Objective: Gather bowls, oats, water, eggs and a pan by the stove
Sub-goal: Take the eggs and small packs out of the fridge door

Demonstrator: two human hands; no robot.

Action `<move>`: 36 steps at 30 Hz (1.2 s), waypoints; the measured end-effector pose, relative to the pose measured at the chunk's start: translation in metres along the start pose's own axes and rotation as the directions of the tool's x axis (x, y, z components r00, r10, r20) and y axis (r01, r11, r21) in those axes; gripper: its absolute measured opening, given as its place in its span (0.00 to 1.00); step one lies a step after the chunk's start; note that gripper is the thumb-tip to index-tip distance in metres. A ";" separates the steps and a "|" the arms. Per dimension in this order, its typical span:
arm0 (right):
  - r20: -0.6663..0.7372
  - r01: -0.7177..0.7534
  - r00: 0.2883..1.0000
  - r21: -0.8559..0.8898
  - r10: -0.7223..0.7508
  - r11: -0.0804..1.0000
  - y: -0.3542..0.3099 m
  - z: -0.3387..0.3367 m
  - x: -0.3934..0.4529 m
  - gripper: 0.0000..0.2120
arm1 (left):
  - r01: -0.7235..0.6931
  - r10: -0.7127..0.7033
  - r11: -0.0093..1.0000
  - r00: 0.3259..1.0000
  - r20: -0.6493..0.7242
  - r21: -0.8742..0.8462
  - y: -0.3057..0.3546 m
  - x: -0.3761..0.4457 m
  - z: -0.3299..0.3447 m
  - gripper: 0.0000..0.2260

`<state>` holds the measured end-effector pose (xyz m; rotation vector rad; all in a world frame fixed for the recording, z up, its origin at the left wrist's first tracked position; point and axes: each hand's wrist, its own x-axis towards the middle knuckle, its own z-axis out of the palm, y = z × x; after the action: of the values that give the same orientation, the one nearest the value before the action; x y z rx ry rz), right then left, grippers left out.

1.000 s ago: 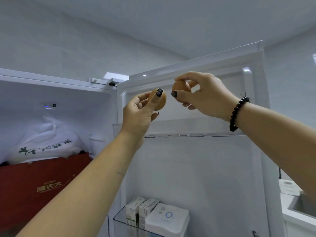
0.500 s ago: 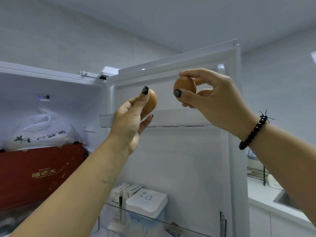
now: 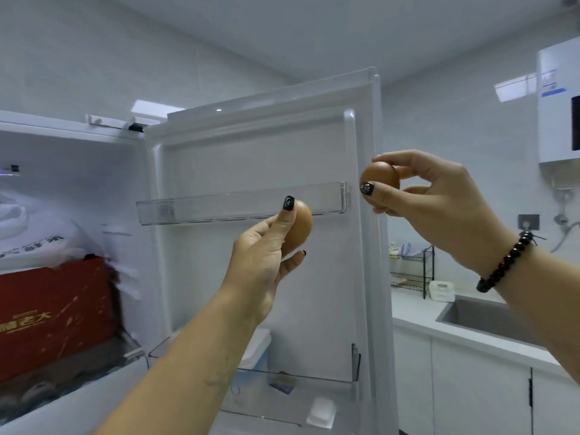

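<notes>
My left hand (image 3: 262, 259) holds a brown egg (image 3: 300, 226) between thumb and fingers, just below the clear upper shelf (image 3: 241, 204) of the open fridge door (image 3: 260, 252). My right hand (image 3: 436, 202), with a black bead bracelet on the wrist, pinches a second brown egg (image 3: 380, 174) past the door's right edge, higher than the first egg. Both eggs are in the air, apart from each other and from the shelf.
The open fridge holds a red box (image 3: 53, 315) and a white bag (image 3: 28, 233) at left. A lower door bin (image 3: 292, 390) holds small packs. At right stand a white counter (image 3: 414, 312) with a sink (image 3: 483, 315), a black wire rack (image 3: 411, 268) and a wall heater (image 3: 558, 105).
Both hands have drawn the eggs back from the door's upper shelf, down and to the right. The view has swung right, so the counter and sink now show.
</notes>
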<state>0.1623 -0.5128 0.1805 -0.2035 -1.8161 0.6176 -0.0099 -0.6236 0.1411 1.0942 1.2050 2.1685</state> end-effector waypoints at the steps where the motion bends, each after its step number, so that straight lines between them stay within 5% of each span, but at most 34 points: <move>1: -0.013 -0.020 1.000 -0.002 0.020 1.000 0.002 -0.004 -0.004 0.13 | 0.018 -0.018 1.000 1.000 0.003 0.021 -0.003 -0.003 0.002 0.24; 8: -0.057 -0.180 0.983 -0.152 0.173 0.972 0.026 -0.043 -0.035 0.12 | 0.122 -0.127 0.991 0.987 0.094 0.058 -0.038 -0.023 0.048 0.16; 20: -0.124 -0.302 0.952 -0.234 0.280 0.924 0.099 -0.146 -0.051 0.14 | 0.438 -0.405 0.886 0.891 0.207 -0.151 -0.131 -0.031 0.159 0.14; 36: -0.044 -0.287 0.954 -0.432 0.298 0.855 0.245 -0.301 -0.016 0.16 | 0.428 -0.393 0.867 0.902 0.177 -0.257 -0.242 0.047 0.323 0.11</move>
<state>0.4061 -0.2193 0.1067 -0.7915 -1.9454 0.4120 0.2190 -0.2979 0.0570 0.7475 0.9264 1.8451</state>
